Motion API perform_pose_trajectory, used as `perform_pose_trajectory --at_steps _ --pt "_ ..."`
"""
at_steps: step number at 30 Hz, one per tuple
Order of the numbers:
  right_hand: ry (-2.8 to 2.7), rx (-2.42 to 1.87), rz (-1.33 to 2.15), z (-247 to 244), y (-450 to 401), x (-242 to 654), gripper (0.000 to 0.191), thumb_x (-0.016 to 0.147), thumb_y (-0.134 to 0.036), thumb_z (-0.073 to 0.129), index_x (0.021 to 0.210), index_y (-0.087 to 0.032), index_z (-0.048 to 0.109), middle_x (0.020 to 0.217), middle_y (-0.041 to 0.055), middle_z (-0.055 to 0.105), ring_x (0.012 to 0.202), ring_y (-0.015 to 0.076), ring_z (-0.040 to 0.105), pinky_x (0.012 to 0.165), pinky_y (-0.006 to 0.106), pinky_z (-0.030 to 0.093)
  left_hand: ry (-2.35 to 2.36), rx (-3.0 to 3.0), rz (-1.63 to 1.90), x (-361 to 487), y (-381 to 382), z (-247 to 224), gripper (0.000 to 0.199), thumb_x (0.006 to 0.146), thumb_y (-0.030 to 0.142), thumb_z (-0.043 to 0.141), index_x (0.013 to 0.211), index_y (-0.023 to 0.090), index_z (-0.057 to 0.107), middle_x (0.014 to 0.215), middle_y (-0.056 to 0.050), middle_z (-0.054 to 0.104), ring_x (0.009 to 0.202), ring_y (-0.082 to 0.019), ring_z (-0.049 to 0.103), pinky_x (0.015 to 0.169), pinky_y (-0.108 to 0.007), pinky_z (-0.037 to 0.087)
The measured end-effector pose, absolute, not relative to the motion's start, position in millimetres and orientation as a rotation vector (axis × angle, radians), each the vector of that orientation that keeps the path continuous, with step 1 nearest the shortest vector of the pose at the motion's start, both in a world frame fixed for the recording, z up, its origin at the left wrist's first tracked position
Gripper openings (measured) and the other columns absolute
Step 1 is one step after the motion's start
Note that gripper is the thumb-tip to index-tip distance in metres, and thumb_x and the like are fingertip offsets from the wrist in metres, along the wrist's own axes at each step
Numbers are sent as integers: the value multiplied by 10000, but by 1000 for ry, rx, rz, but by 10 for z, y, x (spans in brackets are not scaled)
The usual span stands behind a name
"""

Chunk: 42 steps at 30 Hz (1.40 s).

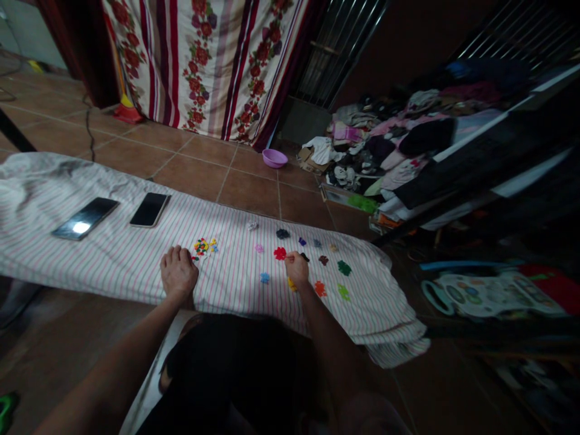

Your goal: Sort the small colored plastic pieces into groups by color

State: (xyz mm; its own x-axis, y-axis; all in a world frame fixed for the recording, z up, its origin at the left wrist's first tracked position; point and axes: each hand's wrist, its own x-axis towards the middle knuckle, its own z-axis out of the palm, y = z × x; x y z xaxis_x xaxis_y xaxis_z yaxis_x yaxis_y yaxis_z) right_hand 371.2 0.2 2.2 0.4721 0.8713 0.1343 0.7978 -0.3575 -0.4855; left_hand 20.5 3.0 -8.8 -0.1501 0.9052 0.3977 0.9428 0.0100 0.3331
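My left hand (178, 270) lies on the striped cloth with its fingers stretched out, beside a mixed heap of tiny coloured pieces (205, 246). Farther right, the fingertips of my right hand (297, 269) are pinched at the edge of a red cluster (280, 253); a bit of red shows at them. Around that hand lie small single-colour clusters: yellow (291, 284), orange (320, 289), brown (323, 260), light blue (264, 278), pink (258, 248) and dark grey (282, 234). Something black is partly hidden behind the right hand.
The striped cloth (235, 266) covers a long, low surface. Two phones, one shiny (86, 219) and one dark (150, 209), lie at its left. Green clusters (344, 267) lie to the right. Beyond are a purple basin (274, 158) and a clothes pile (385, 139).
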Motion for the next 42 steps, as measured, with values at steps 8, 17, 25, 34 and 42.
perform_pose_trajectory --at_steps 8,17,25,34,42 --pt "-1499 -2212 143 45 -14 3675 158 795 -176 516 817 -187 672 846 50 676 829 174 598 769 257 427 -2167 -1990 -793 206 30 -85 309 877 218 352 1042 113 592 1256 -181 560 1232 -310 442 1036 -463 322" --pt "-1539 -1876 11 9 -21 3335 224 836 -229 462 868 -177 677 876 68 628 789 171 568 759 272 446 -2168 -1985 -746 204 29 -71 299 870 203 367 1037 100 592 1261 -178 564 1237 -318 447 1031 -451 328" --pt "-1734 -1615 223 -72 -9 2622 253 884 -232 448 938 -204 694 904 56 627 829 163 593 765 270 490 -2185 -1976 -802 207 39 -95 303 882 202 351 1041 117 594 1271 -173 561 1255 -311 441 1035 -457 321" --pt "-1966 -1479 447 -75 4 1723 274 918 -233 458 1072 -216 684 960 50 611 909 151 599 850 254 485 -2199 -1954 -904 193 47 -132 338 891 189 326 1092 107 585 1254 -172 582 1259 -292 451 1033 -443 329" --pt "-2043 -1805 441 187 87 1207 301 913 -312 514 1188 -302 636 1093 54 560 992 179 567 845 286 473 -2246 -1954 -883 193 35 -73 322 879 241 396 1114 99 567 1259 -168 580 1244 -299 463 1026 -432 344"
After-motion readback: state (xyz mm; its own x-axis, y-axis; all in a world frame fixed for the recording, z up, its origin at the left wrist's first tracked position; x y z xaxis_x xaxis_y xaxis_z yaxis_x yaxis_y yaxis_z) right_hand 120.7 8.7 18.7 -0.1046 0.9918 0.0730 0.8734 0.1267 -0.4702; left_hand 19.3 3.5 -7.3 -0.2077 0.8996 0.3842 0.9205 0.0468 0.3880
